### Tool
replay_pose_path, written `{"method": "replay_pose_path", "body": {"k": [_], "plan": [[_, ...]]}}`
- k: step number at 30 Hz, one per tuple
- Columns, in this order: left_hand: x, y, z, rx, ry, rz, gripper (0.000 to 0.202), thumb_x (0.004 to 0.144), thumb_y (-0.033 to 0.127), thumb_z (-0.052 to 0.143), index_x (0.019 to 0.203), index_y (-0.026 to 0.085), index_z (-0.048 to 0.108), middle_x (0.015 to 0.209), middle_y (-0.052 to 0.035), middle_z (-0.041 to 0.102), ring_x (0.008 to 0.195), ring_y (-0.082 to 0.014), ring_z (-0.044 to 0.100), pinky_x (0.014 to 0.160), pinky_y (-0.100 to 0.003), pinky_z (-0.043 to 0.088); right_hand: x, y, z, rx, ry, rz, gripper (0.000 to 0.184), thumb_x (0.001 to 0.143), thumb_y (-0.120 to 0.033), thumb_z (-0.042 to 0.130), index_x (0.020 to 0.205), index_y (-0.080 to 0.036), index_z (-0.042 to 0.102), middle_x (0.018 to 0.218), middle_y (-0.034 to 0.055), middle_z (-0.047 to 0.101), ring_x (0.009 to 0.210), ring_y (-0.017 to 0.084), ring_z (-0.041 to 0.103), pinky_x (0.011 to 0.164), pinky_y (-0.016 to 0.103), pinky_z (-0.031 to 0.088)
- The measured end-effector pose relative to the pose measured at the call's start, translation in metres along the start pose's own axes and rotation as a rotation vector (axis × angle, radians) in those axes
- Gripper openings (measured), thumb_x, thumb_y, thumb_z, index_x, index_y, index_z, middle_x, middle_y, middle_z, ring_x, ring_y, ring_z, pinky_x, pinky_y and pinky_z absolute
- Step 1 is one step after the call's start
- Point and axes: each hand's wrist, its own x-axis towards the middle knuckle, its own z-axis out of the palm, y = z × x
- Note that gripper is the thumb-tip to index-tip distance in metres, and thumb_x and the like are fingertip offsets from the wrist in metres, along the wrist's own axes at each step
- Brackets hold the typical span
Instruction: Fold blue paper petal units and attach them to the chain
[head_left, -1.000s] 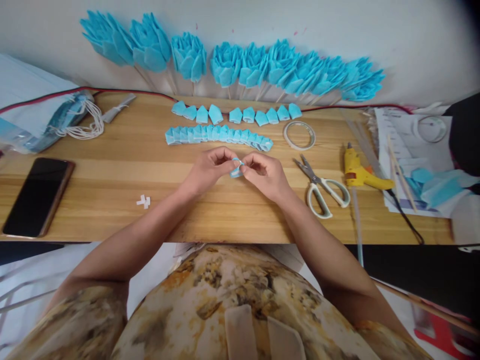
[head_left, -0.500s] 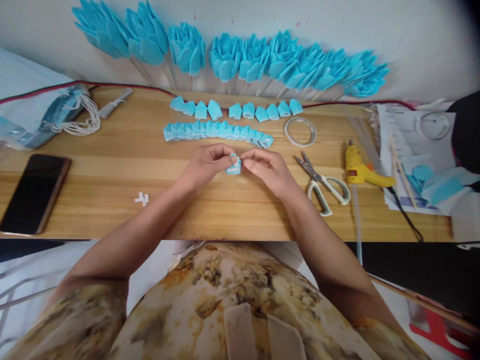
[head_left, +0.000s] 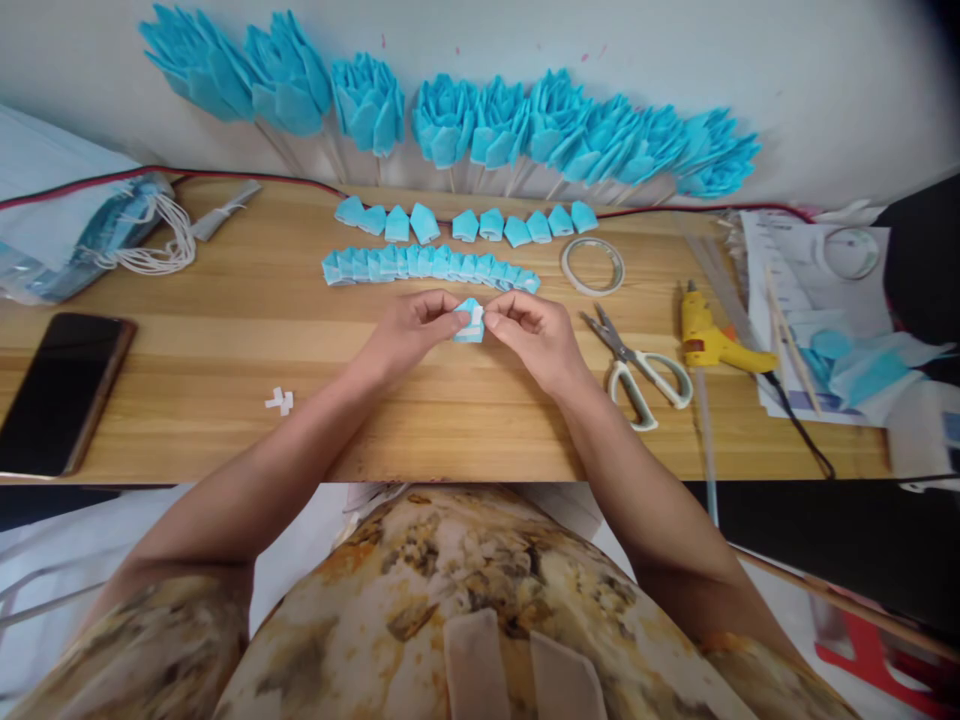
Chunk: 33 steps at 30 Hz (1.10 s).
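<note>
My left hand (head_left: 415,332) pinches a small folded blue fabric petal (head_left: 469,336) between thumb and fingers, above the middle of the table. White strips show on the petal's face. At its right edge, the thumb and fingertips of my right hand (head_left: 538,338) are closed on a small white strip (head_left: 478,315); whether that strip still sticks to the petal I cannot tell. Just beyond my hands lies a row of overlapping folded blue petals (head_left: 431,262). Behind it runs a looser row of single folded petals (head_left: 465,226).
Blue fabric flowers (head_left: 442,120) on sticks lean along the wall. A tape roll (head_left: 592,265), scissors (head_left: 634,365) and a yellow glue gun (head_left: 705,335) lie to the right. White scraps (head_left: 280,401), a phone (head_left: 64,395) and a plastic bag (head_left: 112,250) are on the left.
The petal has turned slightly, so its pointed top now shows. The white strip at its right edge stands out more beside my right fingertips. The whole view has shifted a little.
</note>
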Motion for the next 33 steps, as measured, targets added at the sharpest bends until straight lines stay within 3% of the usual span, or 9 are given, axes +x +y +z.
{"method": "replay_pose_path", "body": {"k": [6,13,15,19,23,33], "plan": [[0.0,0.0008,-0.0004,0.015,0.043,-0.003,0.026,0.077,0.043,0.073,0.073,0.018,0.066,0.073,0.0,0.063,0.069,-0.0132,0.054,0.068,-0.028,0.045,-0.0008,-0.0009,-0.0001,0.031,-0.044,0.018,0.018,0.084,-0.037,0.067,0.081,-0.02,0.07,0.073,-0.0013,0.065,0.068,0.012,0.055,0.067,0.027,0.046],[0.0003,-0.0022,0.0006,0.052,0.043,0.023,0.029,0.081,0.046,0.072,0.075,0.019,0.066,0.072,-0.0002,0.062,0.068,-0.0137,0.053,0.066,-0.028,0.044,-0.0002,0.0036,0.002,0.016,-0.05,0.006,0.017,0.08,-0.037,0.069,0.077,-0.02,0.067,0.072,-0.0017,0.062,0.066,0.012,0.052,0.062,0.026,0.042],[-0.0003,-0.0024,0.0016,0.066,0.095,0.087,0.031,0.086,0.049,0.068,0.077,0.019,0.065,0.072,-0.0004,0.062,0.068,-0.0137,0.054,0.067,-0.029,0.045,-0.0002,0.0039,0.0019,0.003,-0.034,-0.004,0.017,0.08,-0.036,0.068,0.076,-0.02,0.066,0.07,-0.0021,0.061,0.066,0.012,0.051,0.062,0.026,0.041],[-0.0048,0.0017,0.0049,0.245,0.271,0.342,0.027,0.089,0.044,0.069,0.076,0.02,0.064,0.073,-0.0016,0.063,0.07,-0.0154,0.055,0.072,-0.032,0.047,-0.0003,0.0031,0.0024,-0.037,0.015,-0.021,0.017,0.08,-0.036,0.067,0.073,-0.02,0.063,0.07,-0.0017,0.062,0.065,0.012,0.052,0.061,0.027,0.042],[-0.0075,0.0028,0.0077,0.493,0.249,0.525,0.016,0.089,0.031,0.068,0.075,0.022,0.069,0.071,-0.003,0.062,0.073,-0.0187,0.056,0.077,-0.038,0.045,-0.0013,0.0009,0.0045,-0.095,0.053,-0.058,0.017,0.08,-0.035,0.066,0.072,-0.02,0.062,0.066,-0.0018,0.06,0.061,0.012,0.051,0.058,0.026,0.041],[-0.005,-0.0032,0.0056,0.663,0.224,0.527,0.012,0.09,0.031,0.066,0.086,0.026,0.076,0.078,-0.0055,0.068,0.079,-0.0224,0.058,0.079,-0.042,0.045,-0.0037,0.0019,0.0062,-0.33,0.1,-0.248,0.009,0.082,-0.021,0.061,0.073,-0.022,0.062,0.07,-0.0016,0.063,0.066,0.013,0.054,0.066,0.028,0.045]]}}
